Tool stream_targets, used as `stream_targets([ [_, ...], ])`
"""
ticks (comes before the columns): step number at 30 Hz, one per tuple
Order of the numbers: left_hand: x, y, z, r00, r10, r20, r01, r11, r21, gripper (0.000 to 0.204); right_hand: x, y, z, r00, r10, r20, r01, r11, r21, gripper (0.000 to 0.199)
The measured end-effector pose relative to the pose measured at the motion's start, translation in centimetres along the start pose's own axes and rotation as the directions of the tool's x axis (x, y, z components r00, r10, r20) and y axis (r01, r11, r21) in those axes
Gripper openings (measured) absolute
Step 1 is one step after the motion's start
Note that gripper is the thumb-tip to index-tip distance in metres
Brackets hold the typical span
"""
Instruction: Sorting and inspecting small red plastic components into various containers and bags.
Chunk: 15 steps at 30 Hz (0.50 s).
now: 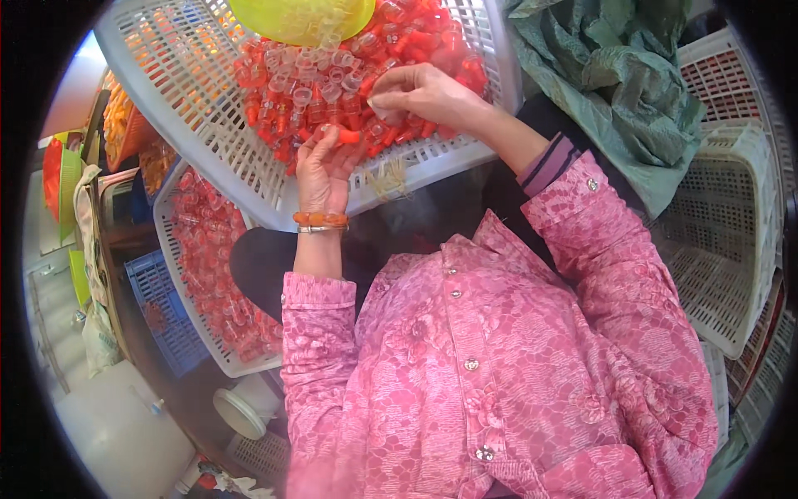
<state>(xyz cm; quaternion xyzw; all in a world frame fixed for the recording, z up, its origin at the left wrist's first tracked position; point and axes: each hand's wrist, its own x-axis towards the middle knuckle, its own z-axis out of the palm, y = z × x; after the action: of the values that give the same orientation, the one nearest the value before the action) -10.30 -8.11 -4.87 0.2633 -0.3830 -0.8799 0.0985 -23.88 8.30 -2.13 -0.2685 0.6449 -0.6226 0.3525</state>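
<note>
A big white plastic basket (453, 177) lies before me, filled with small red plastic pieces (453, 58). Many small clear cups (312, 75) lie over them. My left hand (326, 176), over the basket's near side, pinches a short red plastic piece (347, 135) between thumb and fingertips. To its right and a little farther off, my right hand (432, 98) is bent over the heap with its fingers closed together. What its fingertips hold is too small and covered to make out. A yellow-green bowl (295, 29) with more clear cups rests at the basket's far side.
On the left, a second white basket (166, 218) holds red pieces with clear tops, beside a blue crate (158, 287). A crumpled green tarp (619, 91) and a white crate (715, 241) are at the right. A white bucket (241, 412) stands at lower left.
</note>
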Motion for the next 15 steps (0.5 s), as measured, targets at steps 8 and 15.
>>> stream_targets([
  [8, -1.4, -3.3, 2.0, 0.939, 0.305, -0.16, -0.285, 0.949, 0.134, 0.03, -1.1, -0.1, 2.3, 0.994, 0.067, 0.092, -0.064, 0.997, -0.031, 0.035],
  [15, -2.1, 0.1, 2.2, 0.974, 0.186, -0.131, -0.161, 0.97, 0.181, 0.025, -0.4, 0.5, 2.1, 0.994, -0.057, 0.094, 0.06, 0.998, -0.022, 0.033],
])
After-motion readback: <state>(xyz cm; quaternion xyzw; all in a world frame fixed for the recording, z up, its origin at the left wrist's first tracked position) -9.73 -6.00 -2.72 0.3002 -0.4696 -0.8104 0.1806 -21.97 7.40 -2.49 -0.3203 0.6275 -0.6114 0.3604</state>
